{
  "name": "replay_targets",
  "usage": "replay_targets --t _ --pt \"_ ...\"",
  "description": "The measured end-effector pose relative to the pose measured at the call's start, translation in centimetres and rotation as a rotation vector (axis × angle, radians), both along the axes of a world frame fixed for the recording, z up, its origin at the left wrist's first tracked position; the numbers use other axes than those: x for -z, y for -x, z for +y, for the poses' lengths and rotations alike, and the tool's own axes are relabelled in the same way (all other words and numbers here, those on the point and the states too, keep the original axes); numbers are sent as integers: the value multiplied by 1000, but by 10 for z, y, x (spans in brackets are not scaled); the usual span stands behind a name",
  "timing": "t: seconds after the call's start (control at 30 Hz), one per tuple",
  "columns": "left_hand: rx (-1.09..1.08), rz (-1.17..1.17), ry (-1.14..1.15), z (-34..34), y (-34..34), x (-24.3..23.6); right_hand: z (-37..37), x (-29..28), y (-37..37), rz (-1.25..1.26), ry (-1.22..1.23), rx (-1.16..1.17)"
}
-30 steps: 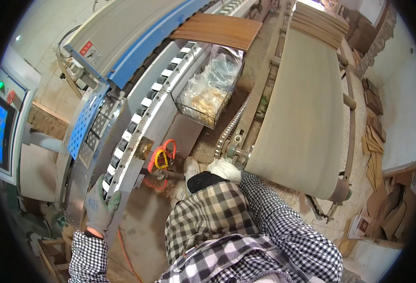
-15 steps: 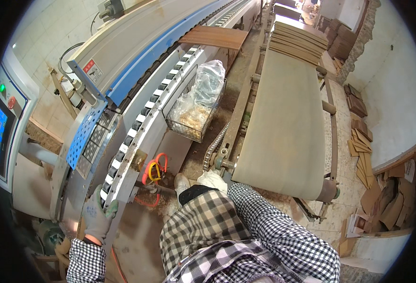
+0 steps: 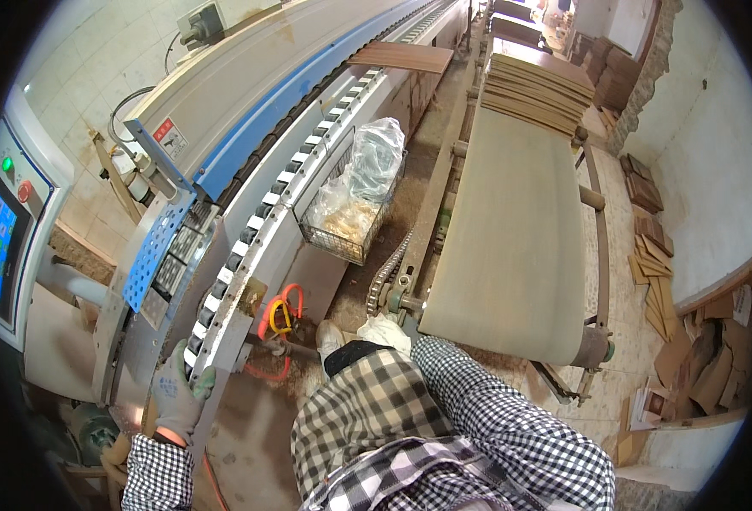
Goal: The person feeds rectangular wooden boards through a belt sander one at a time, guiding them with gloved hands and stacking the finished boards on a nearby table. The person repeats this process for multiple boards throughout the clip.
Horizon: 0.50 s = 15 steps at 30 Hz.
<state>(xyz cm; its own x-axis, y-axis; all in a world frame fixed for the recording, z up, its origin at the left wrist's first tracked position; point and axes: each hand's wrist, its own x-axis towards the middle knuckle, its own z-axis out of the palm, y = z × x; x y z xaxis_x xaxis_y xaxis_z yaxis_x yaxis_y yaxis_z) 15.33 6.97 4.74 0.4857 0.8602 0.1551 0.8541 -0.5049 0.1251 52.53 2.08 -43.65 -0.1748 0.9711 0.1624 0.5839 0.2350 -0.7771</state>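
Note:
My left hand (image 3: 178,396), in a grey glove with green fingertips, rests at the near end of the roller track (image 3: 241,247). Its fingers lie along the track's edge with the thumb apart, and nothing is in it. My right arm reaches forward in a checked sleeve toward the near end of the belt conveyor. Something white, a glove or a cloth (image 3: 384,332), shows at the cuff; the right fingers cannot be made out. Farther up the track a brown wood panel (image 3: 403,57) lies across the rollers, its right end sticking out over the side.
A wire basket (image 3: 333,243) with clear plastic bags hangs beside the track, above red and yellow coiled hoses (image 3: 280,313). Stacked panels (image 3: 536,85) sit on the far part of the belt conveyor (image 3: 512,238). At left stands a control screen (image 3: 2,234); cardboard scraps (image 3: 708,366) lie right.
The brown panel has moved farther away along the roller track. My left hand stays on the track's end, and the right arm is almost unchanged. The view has shifted slightly.

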Motion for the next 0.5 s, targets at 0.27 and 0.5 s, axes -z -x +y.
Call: replay_targets --t 0.27,0.5 --pt "48 -15 -39 3 -8 -4 -5 30 -6 1914 458 28" --pt "20 -19 -18 -2 2 1 -7 21 -1 1826 561 177"
